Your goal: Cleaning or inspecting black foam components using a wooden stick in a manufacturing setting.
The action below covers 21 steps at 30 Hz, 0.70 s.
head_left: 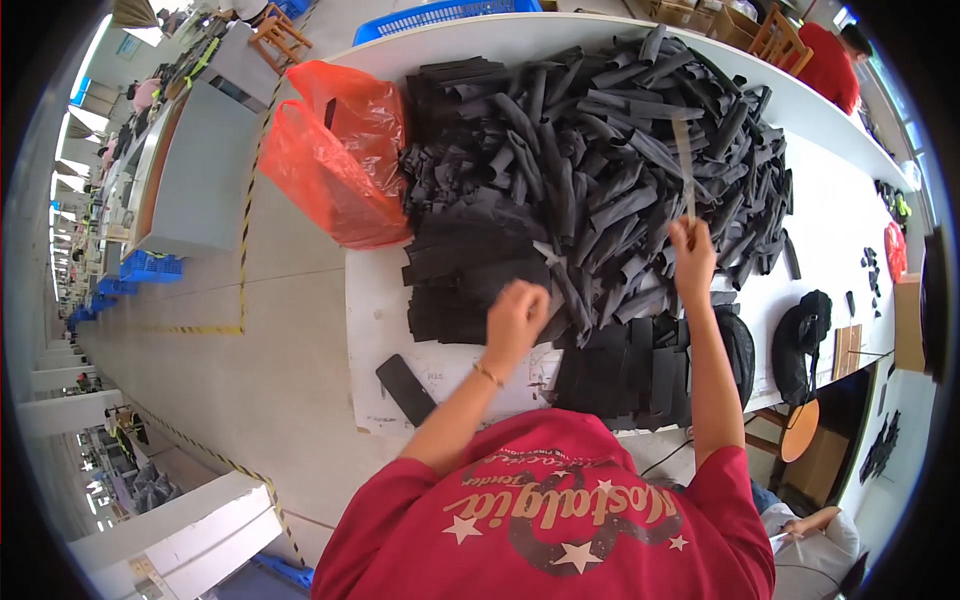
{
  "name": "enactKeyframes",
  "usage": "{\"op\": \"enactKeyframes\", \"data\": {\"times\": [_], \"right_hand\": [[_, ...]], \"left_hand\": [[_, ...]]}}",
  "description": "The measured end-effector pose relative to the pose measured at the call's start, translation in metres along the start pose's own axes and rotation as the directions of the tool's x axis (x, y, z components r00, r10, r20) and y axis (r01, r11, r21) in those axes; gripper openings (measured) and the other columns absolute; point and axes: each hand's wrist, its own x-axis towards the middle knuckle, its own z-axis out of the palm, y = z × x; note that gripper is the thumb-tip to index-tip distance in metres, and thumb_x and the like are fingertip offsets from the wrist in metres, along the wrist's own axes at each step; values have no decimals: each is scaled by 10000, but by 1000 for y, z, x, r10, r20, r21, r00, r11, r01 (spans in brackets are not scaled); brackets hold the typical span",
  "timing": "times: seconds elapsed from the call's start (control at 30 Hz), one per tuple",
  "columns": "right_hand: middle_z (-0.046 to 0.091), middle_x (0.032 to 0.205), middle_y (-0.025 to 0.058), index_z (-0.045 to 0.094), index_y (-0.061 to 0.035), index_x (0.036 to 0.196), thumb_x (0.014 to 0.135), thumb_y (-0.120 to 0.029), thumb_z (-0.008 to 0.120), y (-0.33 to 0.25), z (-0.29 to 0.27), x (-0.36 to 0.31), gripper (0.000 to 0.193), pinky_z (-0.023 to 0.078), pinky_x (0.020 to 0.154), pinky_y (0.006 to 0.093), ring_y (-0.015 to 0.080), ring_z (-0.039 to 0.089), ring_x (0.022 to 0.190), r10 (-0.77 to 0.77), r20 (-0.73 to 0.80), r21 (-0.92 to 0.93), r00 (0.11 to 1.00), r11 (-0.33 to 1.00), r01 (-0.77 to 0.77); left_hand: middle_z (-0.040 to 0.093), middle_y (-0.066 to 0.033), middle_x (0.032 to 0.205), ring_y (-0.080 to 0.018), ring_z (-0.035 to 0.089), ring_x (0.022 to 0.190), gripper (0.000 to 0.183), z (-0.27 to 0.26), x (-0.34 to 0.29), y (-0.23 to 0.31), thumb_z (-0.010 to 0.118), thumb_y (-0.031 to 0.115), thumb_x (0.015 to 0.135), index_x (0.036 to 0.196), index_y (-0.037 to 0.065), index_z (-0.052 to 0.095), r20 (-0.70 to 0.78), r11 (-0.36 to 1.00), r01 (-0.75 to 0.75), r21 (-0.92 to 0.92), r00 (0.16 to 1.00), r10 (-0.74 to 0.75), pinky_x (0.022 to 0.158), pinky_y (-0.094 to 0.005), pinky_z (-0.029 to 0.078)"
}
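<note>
My right hand (692,258) is raised over the right part of the heap, its fingers closed on the lower end of a thin, pale, see-through strip (686,160). The strip points away from me, across a large heap of curled black fabric pieces (630,180). My left hand (518,318) is closed in a loose fist near the flat stacks of black fabric pieces (465,262) on the left. Whatever its fingers hold, if anything, is hidden. Nearer to me, between my arms, lie more flat black pieces (620,375) at the front edge of the white table (375,300).
An orange-red plastic bag (340,160) stands at the table's left edge. A dark phone-like slab (405,389) lies near the left front corner. To the right are a black bag (800,345) and a round wooden stool (799,430). Other people sit at the far right and lower right.
</note>
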Motion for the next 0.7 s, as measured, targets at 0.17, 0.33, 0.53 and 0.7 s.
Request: {"op": "enactKeyframes", "data": {"times": [0.17,0.33,0.53,0.7], "right_hand": [[638,815,149,620,-61,1023,904,-187,575,37,-8,-67,179,473,642,370,305,636,740,-12,284,-106,959,993,44],[617,767,114,654,-66,980,851,-156,629,28,-22,-88,160,486,631,388,312,620,712,-203,393,-131,897,953,273],[622,766,95,663,-85,972,849,-161,627,23,-23,-78,149,489,605,399,296,623,697,-209,513,-158,833,930,330],[642,797,100,662,-84,992,845,-173,631,12,-11,-79,174,498,622,404,302,635,724,-278,568,-122,775,902,413]], "left_hand": [[551,-61,878,-263,515,915,127,6,61,-70,694,137,729,840,85,659,312,837,-262,480,943,116,766,-359,454],[573,-14,788,-248,520,872,41,-2,74,-85,682,129,711,695,110,649,297,899,-229,373,947,118,749,-363,444],[596,-3,821,-249,503,874,55,-28,86,-62,715,135,715,766,135,695,311,959,-204,194,940,137,783,-352,442],[602,3,832,-243,506,918,60,-34,80,-47,716,173,718,774,154,709,342,970,-200,135,928,144,813,-359,434]]}}
